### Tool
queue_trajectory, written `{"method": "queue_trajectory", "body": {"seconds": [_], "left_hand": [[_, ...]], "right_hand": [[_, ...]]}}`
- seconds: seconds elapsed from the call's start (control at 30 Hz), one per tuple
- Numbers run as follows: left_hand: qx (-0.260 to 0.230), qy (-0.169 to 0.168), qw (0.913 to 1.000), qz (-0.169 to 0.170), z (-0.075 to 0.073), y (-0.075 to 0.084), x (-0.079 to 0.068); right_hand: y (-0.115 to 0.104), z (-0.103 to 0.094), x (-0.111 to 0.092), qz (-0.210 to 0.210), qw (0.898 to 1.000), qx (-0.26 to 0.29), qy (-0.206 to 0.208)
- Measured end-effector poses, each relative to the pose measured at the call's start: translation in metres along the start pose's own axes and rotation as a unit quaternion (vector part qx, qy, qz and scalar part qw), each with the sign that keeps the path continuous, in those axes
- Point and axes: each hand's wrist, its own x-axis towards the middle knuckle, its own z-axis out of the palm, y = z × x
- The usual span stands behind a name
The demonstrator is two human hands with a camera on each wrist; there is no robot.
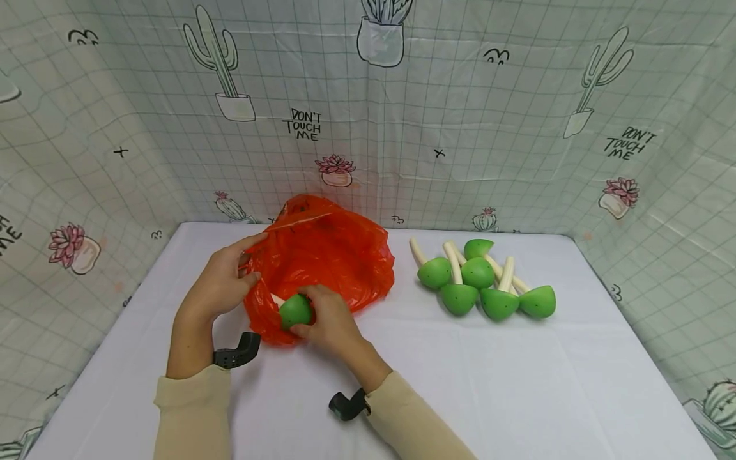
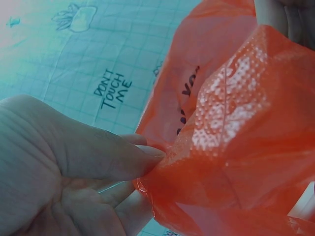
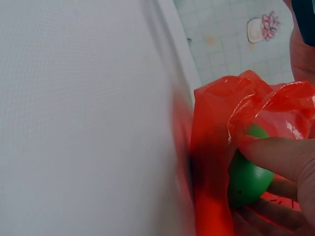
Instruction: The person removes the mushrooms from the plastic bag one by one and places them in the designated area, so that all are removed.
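A red plastic bag (image 1: 339, 262) lies with its mouth facing me. At its left edge my left hand (image 1: 221, 281) pinches the film between thumb and fingers, as the left wrist view shows of the bag (image 2: 236, 162). Just inside the mouth, my right hand (image 1: 330, 319) grips a green toy mushroom (image 1: 296, 312) by its round cap. Part of its pale stem (image 1: 277, 299) points into the bag. In the right wrist view the thumb and fingers wrap the green cap (image 3: 248, 179), with red film beside it.
To the right of the bag, several more green toy mushrooms (image 1: 499, 304) with pale stems lie in a cluster on the white table (image 1: 489, 383). A cactus-print cloth (image 1: 437, 115) hangs behind and at both sides. Each wrist wears a black camera mount (image 1: 347, 406).
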Motion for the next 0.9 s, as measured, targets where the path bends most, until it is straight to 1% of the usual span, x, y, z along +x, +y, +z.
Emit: {"method": "queue_trajectory", "body": {"seconds": [0.23,0.4,0.53,0.63,0.9], "left_hand": [[0.005,-0.002,1.0000,-0.007,0.000,0.000,0.000],[0.003,-0.002,1.0000,-0.009,0.000,0.001,0.000],[0.003,-0.001,1.0000,-0.008,0.000,0.002,0.000],[0.002,-0.003,1.0000,-0.007,0.000,0.002,0.000],[0.008,0.002,0.9999,-0.011,0.000,0.003,-0.001]], "right_hand": [[0.000,0.003,-0.001,-0.005,1.000,0.002,0.012],[0.001,0.001,-0.004,-0.006,1.000,0.017,0.016],[0.001,-0.004,-0.006,-0.007,0.999,0.022,0.024],[0.001,-0.008,-0.007,-0.006,0.999,0.016,0.029],[-0.001,-0.024,-0.013,0.001,0.999,0.013,0.036]]}}
